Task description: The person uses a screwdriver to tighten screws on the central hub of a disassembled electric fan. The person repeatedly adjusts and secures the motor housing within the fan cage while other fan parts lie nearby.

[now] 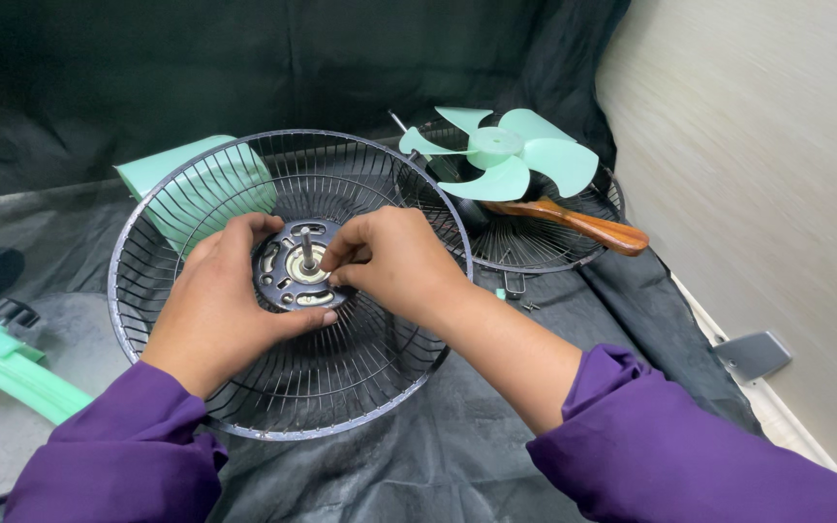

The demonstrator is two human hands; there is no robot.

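A person in purple sleeves works at the middle of a rear fan guard [341, 387], a round dish of dark wire that lies face up on a table [496, 475] draped in black cloth. The left hand [220, 305] lies flat over the left of the motor hub [297, 266], its thumb stretched under the hub's lower edge, pressing rather than gripping. The right hand [394, 257] has its fingertips pinched together at the hub's right side, just beside the bare metal shaft [308, 247]; whatever small part they hold is hidden by the fingers. The green motor housing [201, 189] shows through the wires behind the guard. Well to the right a pale green fan blade [515, 155] rests on a second wire guard [544, 242], with a wooden-handled tool [583, 225] lying across it. A green plastic piece [7, 373] lies at the left edge.

The guard looks light but springy: its thin wires would likely flex or bend if squeezed, so the stiff outer rim or the solid hub seems the safer hold. The bare metal shaft is probably slick, and any small fastener beside it would be easy to drop through the wires.
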